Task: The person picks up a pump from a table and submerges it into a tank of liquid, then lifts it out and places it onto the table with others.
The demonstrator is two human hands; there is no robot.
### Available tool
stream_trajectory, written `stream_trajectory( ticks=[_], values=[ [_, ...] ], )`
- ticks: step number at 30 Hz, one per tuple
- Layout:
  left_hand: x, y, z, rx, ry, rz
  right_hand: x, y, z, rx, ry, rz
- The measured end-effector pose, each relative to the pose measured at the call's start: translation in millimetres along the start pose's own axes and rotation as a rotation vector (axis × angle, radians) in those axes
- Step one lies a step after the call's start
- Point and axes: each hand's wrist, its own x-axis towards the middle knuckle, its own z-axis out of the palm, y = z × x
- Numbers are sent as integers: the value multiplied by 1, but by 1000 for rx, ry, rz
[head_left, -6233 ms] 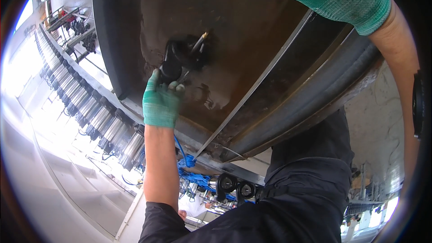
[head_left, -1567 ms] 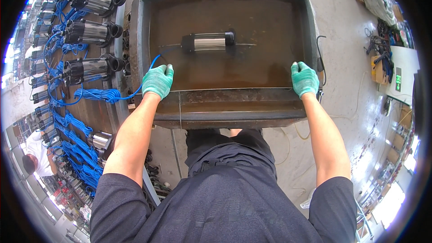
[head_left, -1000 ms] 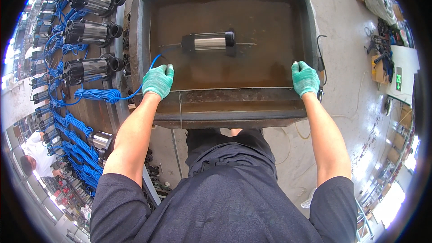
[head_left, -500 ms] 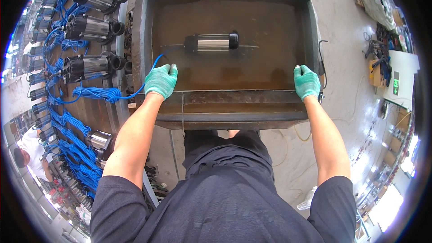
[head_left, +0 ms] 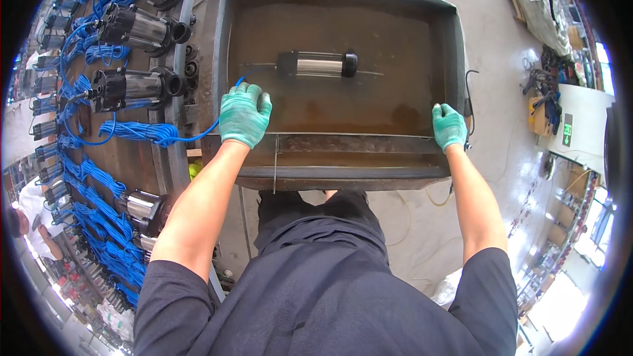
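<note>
A submersible pump (head_left: 320, 64), a silvery cylinder with black ends, lies on its side in the murky brown water of a dark metal tank (head_left: 456, 53). My left hand (head_left: 245, 116), in a green glove, is over the tank's near left corner. Its fingers are stretched out and the thumb stands apart. The blue cable (head_left: 201, 134) runs up to this hand and partly passes out of sight beneath it. On the tank's right rim, my gloved right hand (head_left: 450, 126) is closed, with the fingers curled over the edge.
To the left, a brown bench (head_left: 135, 158) carries several more pumps (head_left: 135, 90) and blue cable coils (head_left: 138, 132). A black hose (head_left: 471, 102) hangs at the tank's right side. Another person (head_left: 38, 214) is at the far left. A white panel (head_left: 583, 122) stands at the right.
My left hand has shifted slightly right and its fingers have straightened from a curled grip. The right hand stays on the rim. The view has shifted a little.
</note>
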Motion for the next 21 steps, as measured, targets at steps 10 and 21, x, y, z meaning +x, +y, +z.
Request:
stream_trajectory(
  ticks=[10,21],
  values=[
    [1,-1,0,6,-40,-171,1,2,5,-14,6,-15],
    [2,7,-15,-135,-144,-370,8,-41,3,-137,-108,-205]
  ],
)
